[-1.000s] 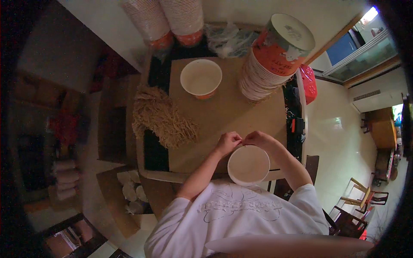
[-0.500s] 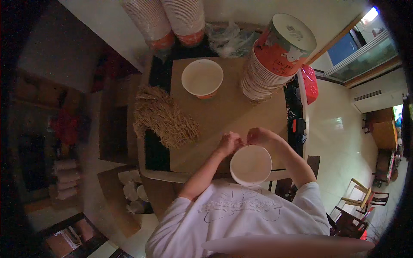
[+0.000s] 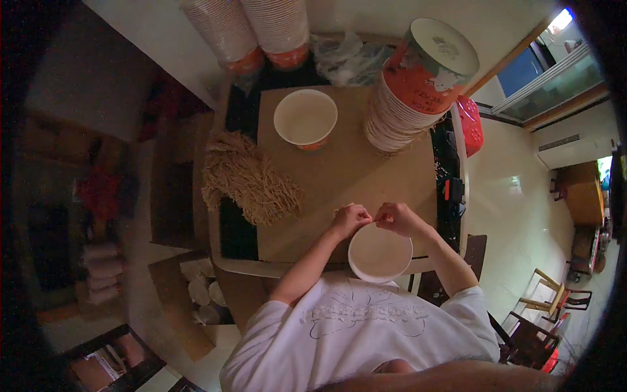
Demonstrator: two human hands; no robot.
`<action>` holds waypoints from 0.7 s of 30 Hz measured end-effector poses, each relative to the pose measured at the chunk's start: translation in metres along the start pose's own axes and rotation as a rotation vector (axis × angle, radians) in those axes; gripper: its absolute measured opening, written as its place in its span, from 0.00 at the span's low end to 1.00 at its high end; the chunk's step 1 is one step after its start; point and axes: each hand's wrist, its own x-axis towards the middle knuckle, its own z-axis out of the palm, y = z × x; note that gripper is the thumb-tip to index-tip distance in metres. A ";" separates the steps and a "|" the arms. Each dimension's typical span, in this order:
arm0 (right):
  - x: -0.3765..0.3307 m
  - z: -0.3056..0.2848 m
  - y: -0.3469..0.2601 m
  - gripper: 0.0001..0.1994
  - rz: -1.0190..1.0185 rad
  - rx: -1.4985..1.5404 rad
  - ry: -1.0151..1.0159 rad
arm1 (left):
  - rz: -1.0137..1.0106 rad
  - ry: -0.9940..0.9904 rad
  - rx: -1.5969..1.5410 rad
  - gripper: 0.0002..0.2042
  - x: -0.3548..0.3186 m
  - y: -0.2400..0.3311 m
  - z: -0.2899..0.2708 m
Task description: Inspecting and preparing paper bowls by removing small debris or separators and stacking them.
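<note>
A white-lined paper bucket (image 3: pixel 380 253) rests mouth up against my shirt at the table's near edge. Both hands meet at its far rim. My left hand (image 3: pixel 351 220) is closed in a pinch, and a thin pale strand of cord shows beside its fingers. Closed too, my right hand (image 3: pixel 396 219) pinches at the same spot on the rim; what lies between its fingertips is too small to make out. A tangled heap of brown cords (image 3: pixel 251 179) lies left of my hands. Farther off stands another open paper bucket (image 3: pixel 305 119), white inside and orange outside.
A tall stack of nested orange buckets (image 3: pixel 421 85) rises at the far right of the cardboard sheet (image 3: pixel 346 176). Two wrapped stacks of buckets (image 3: pixel 277 29) and a clear plastic bag (image 3: pixel 349 60) are at the back. A red basket (image 3: pixel 470 126) sits beyond the right edge.
My right hand has come slightly down and closer to the left, its fingertips now at the rim. The left hand has shifted only a little.
</note>
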 end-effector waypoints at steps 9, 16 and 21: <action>-0.001 -0.003 -0.002 0.05 -0.002 -0.025 0.005 | 0.030 0.020 0.102 0.05 0.008 0.026 -0.014; -0.022 -0.017 0.019 0.07 0.261 -0.123 0.383 | -0.112 0.429 -0.171 0.06 0.022 -0.009 -0.042; -0.039 0.004 0.023 0.08 0.333 -0.205 0.586 | -0.149 0.369 -0.473 0.05 0.018 0.052 -0.062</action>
